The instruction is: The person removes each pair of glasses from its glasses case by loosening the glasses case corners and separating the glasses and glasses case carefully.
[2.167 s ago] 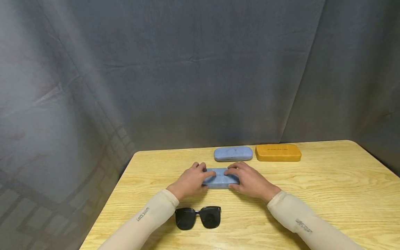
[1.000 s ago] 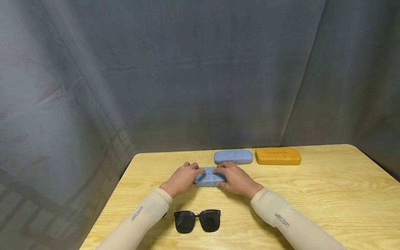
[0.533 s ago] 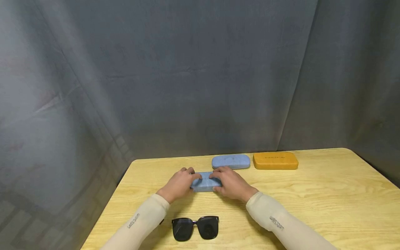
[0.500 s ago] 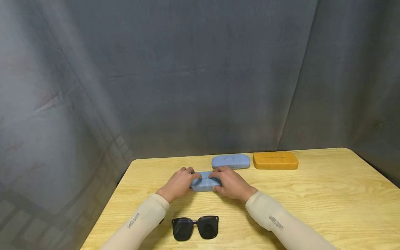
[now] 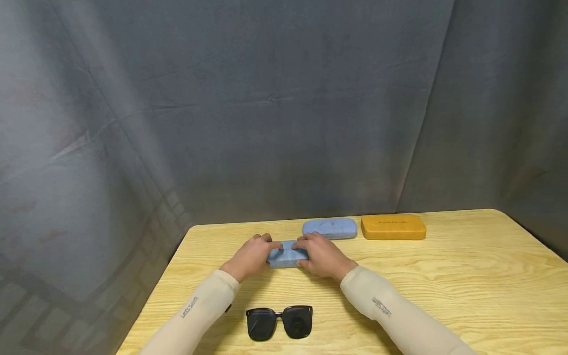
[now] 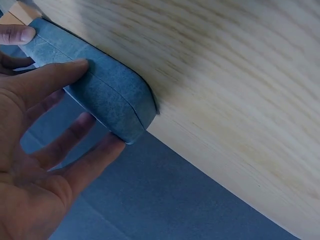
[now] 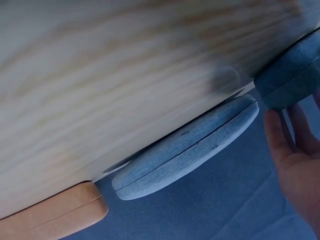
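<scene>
A light-blue glasses case [image 5: 286, 257] lies closed on the table, gripped from both ends. My left hand [image 5: 252, 255] holds its left end, and the right hand [image 5: 324, 255] its right end. In the head view, each thumb is at the front side and each index finger reaches onto the lid. The left wrist view shows the left hand's fingers spread along the case [image 6: 107, 95], whose seam runs lengthwise. At the right edge of the right wrist view, fingers touch the held case [image 7: 290, 75]. Black sunglasses [image 5: 279, 321] lie nearer me, between the forearms.
Behind the held case, a periwinkle glasses case [image 5: 330, 228] stands near the table's back edge, just past the right hand's fingers. An orange glasses case [image 5: 393, 227] sits to its right. The wooden table [image 5: 452, 276] backs onto a grey curtain [image 5: 284, 108].
Both hands have moved left along the table with the light-blue case, keeping hold of its ends, more slowly lately. The sunglasses and the other two cases stay in place; the head view shifts slightly.
</scene>
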A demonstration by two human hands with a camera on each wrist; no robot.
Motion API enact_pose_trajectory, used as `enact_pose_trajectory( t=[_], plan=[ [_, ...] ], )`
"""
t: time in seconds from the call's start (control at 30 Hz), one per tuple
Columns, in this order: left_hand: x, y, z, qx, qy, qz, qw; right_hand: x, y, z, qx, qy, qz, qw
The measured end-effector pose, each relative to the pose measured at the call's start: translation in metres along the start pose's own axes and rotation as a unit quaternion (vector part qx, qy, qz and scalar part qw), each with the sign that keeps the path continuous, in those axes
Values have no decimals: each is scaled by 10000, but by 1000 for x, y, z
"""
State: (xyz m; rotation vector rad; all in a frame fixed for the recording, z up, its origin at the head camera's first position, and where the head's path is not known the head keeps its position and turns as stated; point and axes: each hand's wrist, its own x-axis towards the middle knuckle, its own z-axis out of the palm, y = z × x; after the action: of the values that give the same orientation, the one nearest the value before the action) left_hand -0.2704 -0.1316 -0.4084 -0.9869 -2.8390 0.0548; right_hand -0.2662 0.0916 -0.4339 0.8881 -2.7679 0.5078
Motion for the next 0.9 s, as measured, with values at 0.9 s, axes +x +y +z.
enact_pose_trajectory(
  t=[0.9],
  plan=[
    [5, -22, 1, -495, -80, -407, 9979, 28, -9, 7, -42, -95, 142, 9998]
  ],
)
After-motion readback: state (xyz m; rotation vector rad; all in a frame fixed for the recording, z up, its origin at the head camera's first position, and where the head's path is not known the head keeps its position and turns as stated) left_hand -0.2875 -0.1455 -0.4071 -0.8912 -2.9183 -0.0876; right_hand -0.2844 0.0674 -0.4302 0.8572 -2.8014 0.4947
